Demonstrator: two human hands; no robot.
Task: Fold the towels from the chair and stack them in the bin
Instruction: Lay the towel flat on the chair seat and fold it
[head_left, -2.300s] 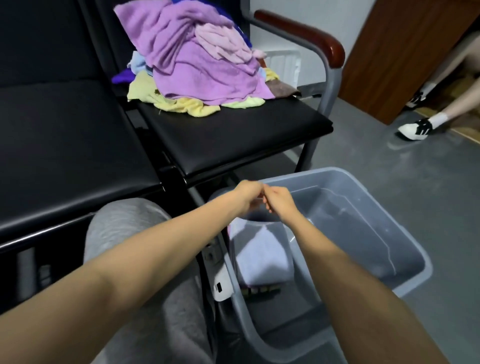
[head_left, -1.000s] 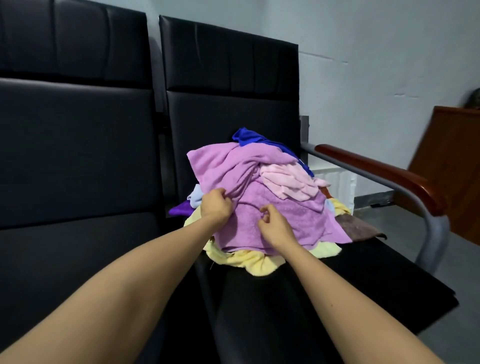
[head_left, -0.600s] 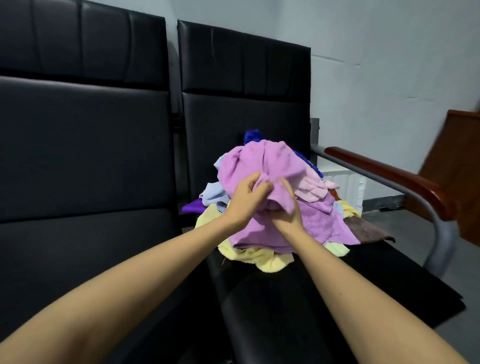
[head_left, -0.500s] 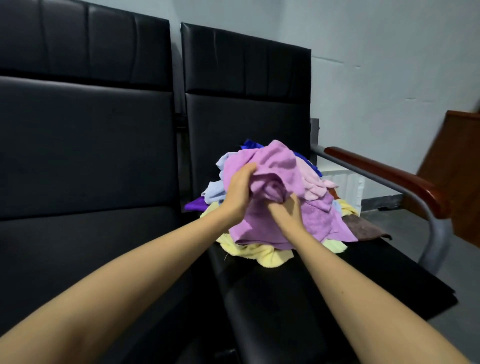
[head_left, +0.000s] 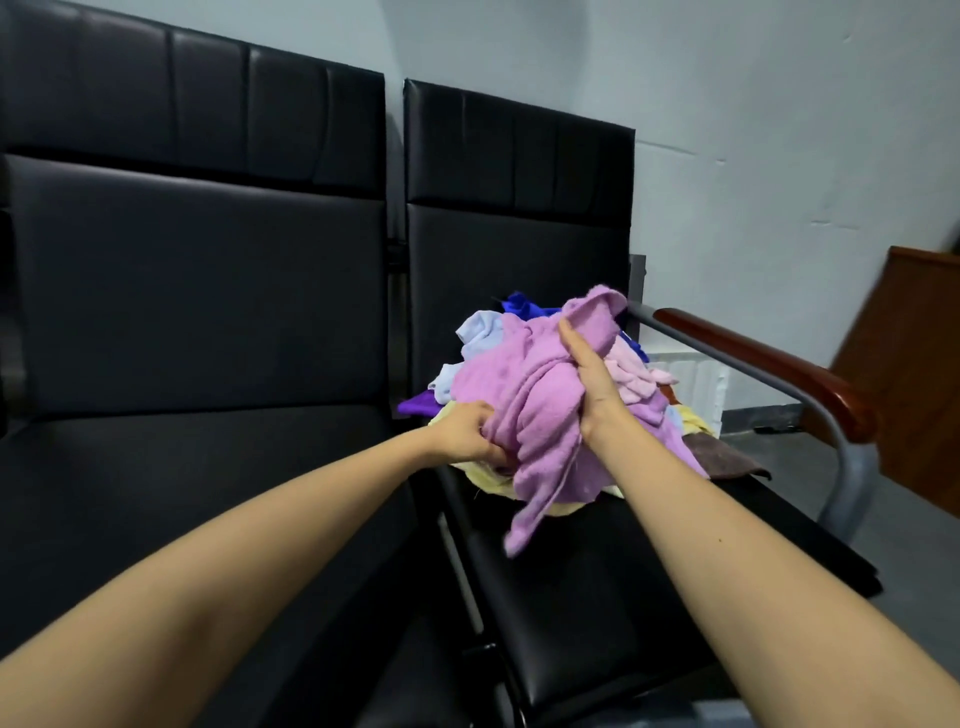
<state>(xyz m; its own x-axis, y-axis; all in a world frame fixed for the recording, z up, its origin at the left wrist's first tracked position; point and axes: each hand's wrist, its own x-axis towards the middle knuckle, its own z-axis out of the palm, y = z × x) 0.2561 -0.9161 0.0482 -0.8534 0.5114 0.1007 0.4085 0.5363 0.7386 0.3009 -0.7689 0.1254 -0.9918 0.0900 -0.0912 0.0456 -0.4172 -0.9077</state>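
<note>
Towel (head_left: 540, 410) in lilac, bunched over the pile (head_left: 634, 379) at the back edge of the chair seat (head_left: 597, 571). My left hand (head_left: 467, 434) clenches its lower fold; right hand (head_left: 589, 374) wraps the top, thumb up, wrist raised. I'd lift it clear of the others, then find two corners

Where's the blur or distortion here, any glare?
Head view: motion blur smears the hanging corner of the purple towel and the brown cabinet; left hand and right hand look sharp. Head view: wide-angle lens tilts the chair backs. Head view: dim flat light, soft sheen on the seat, no glare.
</note>
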